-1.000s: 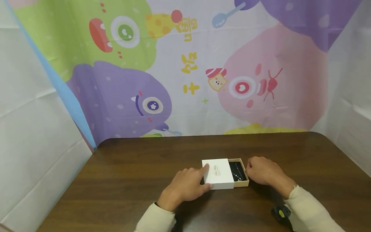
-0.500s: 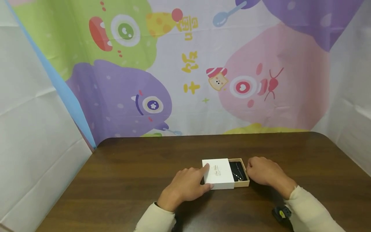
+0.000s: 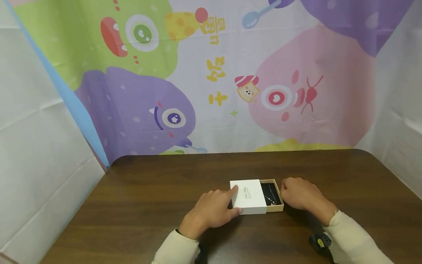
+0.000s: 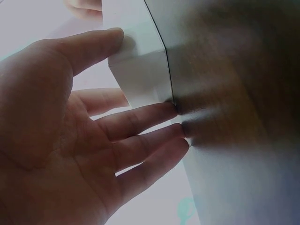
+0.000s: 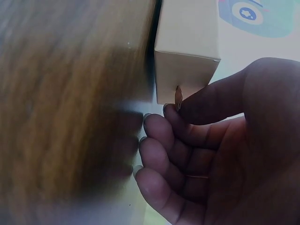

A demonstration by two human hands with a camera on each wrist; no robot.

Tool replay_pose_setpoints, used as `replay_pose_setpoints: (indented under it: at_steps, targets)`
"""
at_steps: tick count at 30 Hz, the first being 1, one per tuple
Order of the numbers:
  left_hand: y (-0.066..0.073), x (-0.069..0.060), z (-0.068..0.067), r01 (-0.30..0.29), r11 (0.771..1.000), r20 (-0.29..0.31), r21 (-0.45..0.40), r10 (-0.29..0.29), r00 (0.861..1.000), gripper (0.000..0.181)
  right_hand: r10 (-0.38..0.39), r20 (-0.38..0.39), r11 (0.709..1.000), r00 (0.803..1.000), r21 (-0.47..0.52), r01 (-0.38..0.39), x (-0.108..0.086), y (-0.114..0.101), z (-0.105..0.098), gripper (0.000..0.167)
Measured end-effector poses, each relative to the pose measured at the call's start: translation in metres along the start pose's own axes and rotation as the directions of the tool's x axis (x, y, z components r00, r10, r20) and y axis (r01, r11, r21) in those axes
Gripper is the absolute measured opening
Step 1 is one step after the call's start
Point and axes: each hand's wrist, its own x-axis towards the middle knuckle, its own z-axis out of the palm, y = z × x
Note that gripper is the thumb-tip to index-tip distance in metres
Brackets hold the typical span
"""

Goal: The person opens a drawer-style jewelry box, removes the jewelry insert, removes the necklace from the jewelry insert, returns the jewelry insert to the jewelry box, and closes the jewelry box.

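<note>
A white jewelry box sleeve (image 3: 245,198) with small printed lettering lies on the dark wooden table. Its tan inner drawer (image 3: 275,209) sticks partway out on the right. Inside the drawer, a thin chain with small beads (image 3: 271,198) rests on a black pad. My left hand (image 3: 212,209) holds the sleeve at its left end, thumb on the near side and index finger on top; the other fingertips touch the table in the left wrist view. With thumb and index finger, my right hand (image 3: 301,194) pinches a small brown pull tab (image 5: 178,96) on the drawer's end.
The wooden table (image 3: 148,183) reaches back to a cartoon-printed cloth (image 3: 217,128). White cloth panels (image 3: 43,128) hang at both sides. A black wrist device (image 3: 319,242) sits below the right sleeve cuff.
</note>
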Motion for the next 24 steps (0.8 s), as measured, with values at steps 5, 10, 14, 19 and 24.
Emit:
replay_pose_setpoints:
  at_steps: [5,10,14,19,24]
  targets:
    - [0.0000,0.0004,0.0005,0.003,1.000,0.002,0.004,-0.003,1.000,0.067,-0.003,-0.007,1.000,1.000,0.006,0.003,-0.0012,-0.0005,0.0001,0.018]
    - [-0.0005,0.0004,0.0005,0.003,1.000,0.004,0.006,-0.003,1.000,0.067,0.003,-0.008,1.000,1.000,0.005,-0.003,-0.0010,-0.0003,0.0005,0.018]
    - [-0.0010,0.0002,0.0004,0.012,1.000,0.013,0.004,-0.012,1.000,0.067,0.004,-0.010,1.000,1.000,0.005,-0.004,-0.0006,0.0000,0.0011,0.018]
    - [-0.0009,-0.0010,-0.0012,0.019,1.000,0.018,-0.002,-0.019,1.000,0.067,0.003,-0.008,1.000,1.000,0.007,-0.003,-0.0002,0.0003,0.0004,0.017]
    - [0.0006,-0.0017,-0.0014,0.009,1.000,0.014,-0.004,-0.009,1.000,0.066,0.011,-0.005,1.000,1.000,0.001,-0.011,-0.0010,0.0023,0.0002,0.017]
